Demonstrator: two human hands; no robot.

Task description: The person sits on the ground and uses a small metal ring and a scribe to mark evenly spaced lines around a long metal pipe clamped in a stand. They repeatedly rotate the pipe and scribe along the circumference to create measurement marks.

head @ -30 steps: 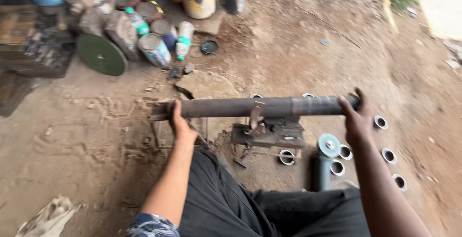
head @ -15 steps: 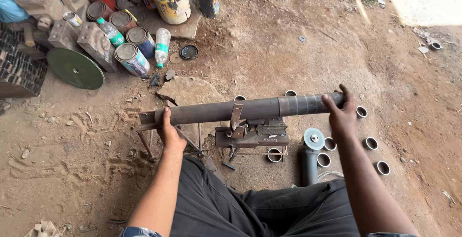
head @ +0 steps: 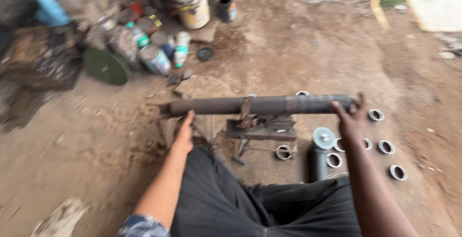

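Observation:
A long dark steel pipe (head: 260, 105) lies level across a low metal clamp stand (head: 262, 127) on the dirt floor. My left hand (head: 184, 136) rests just below the pipe's left end, fingers pointing up at it. Near the pipe's right end, my right hand (head: 350, 116) curls around it. Several short cut pipe rings (head: 385, 146) lie on the ground to the right. An angle grinder (head: 320, 148) with a grey disc stands beside my right wrist.
Paint cans (head: 155, 59), bottles and a large bucket (head: 193, 7) crowd the back left. A green round disc (head: 107, 66) lies near them. A flat stone (head: 199, 87) sits behind the pipe. My dark trousers (head: 250, 203) fill the foreground.
The view has shifted and blurred. My left hand has slipped from gripping the pipe's left end to just beneath it. My right hand stays at the right end.

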